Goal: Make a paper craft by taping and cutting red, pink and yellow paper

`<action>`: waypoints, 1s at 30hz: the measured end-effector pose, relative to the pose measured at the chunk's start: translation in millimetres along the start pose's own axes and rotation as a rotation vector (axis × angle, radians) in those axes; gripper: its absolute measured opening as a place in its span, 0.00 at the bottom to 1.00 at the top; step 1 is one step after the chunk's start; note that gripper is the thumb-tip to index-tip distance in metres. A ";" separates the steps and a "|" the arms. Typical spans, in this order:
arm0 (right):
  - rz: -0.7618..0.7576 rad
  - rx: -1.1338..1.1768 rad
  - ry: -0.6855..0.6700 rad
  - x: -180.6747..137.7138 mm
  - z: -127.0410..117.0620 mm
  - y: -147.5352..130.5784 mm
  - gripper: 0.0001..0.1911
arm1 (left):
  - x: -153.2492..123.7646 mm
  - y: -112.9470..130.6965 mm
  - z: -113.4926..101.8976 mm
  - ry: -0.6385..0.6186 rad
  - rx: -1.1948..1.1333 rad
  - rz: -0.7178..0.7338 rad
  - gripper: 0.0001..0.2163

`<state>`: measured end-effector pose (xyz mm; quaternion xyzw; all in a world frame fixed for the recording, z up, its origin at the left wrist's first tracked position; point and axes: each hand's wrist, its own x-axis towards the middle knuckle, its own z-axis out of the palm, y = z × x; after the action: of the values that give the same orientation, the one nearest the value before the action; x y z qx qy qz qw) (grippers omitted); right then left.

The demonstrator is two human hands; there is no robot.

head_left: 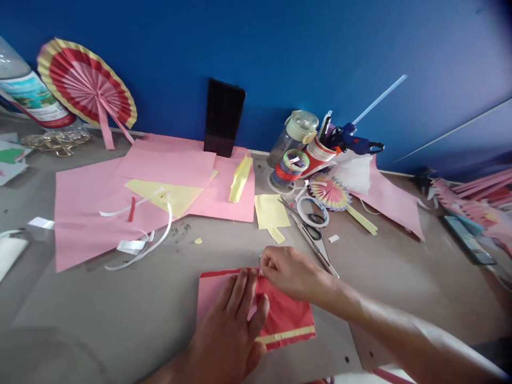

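A folded paper piece, red on the right with a yellow strip near its lower edge and pink on the left, lies on the table in front of me. My left hand rests flat on its middle, fingers stretched out. At the top edge of the paper, my right hand is closed with the fingertips pinched against the red border. What they pinch is hidden; a small whitish bit shows by the fingertips. Beyond my right wrist are scissors and a utility knife.
Pink sheets, yellow paper and white strips spread at the left. A phone leans on the blue wall. A tape roll, jar, pen cup and pleated fans stand around the back.
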<state>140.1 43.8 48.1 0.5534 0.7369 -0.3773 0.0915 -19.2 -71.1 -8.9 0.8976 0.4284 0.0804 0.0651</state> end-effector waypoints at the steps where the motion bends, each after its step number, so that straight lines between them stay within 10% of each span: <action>1: 0.003 -0.005 0.006 0.2 -0.2 1.0 0.05 | -0.2 0.1 -0.1 -0.001 -0.002 -0.001 0.27; 5: -0.006 -0.028 0.020 -0.4 -7.1 6.5 0.25 | 0.1 1.2 0.0 -0.042 -0.012 -0.020 0.27; 13: 0.015 0.086 -0.020 -5.5 -20.9 11.0 0.25 | 0.3 3.3 6.4 -0.073 -0.013 -0.039 0.27; 21: 0.287 1.119 -0.142 -13.6 -35.9 28.6 0.31 | 1.5 -0.1 2.7 0.010 -0.007 -0.009 0.27; 30: 0.295 1.791 -0.078 -28.3 -30.1 29.1 0.09 | 0.7 -1.9 4.9 0.092 0.034 0.004 0.26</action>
<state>184.8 45.4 71.6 0.4929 0.0860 -0.8119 -0.3007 -19.2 -69.7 -14.0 0.8949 0.4303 0.1142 0.0299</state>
